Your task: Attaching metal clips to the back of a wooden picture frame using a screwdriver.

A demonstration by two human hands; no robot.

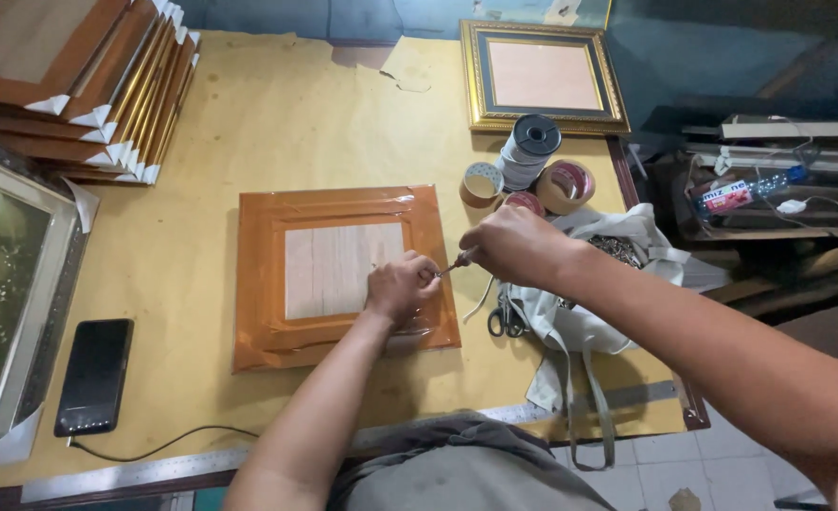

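Hands (402, 286) (513, 244) work a tool (457, 262), seemingly a screwdriver, on wrapped frame (338, 270).

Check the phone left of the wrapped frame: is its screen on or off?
Off: the phone lies flat, screen black, cable trailing from its lower end.

Left hand (401, 287) fisted, knuckles up, forearm straight ahead. Right hand (513, 244) clenched, arm reaching in from right, hands nearly touching.

The frame (343, 274) under the hands is wrapped in glossy, crinkled orange plastic film around a pale, matt wooden back panel. It lies on a table (277, 123) covered in matt yellowish paper, torn at the far edge. The far frame (544, 78) has a shiny gilt finish, and the bag (580, 322) is soft pale cloth.
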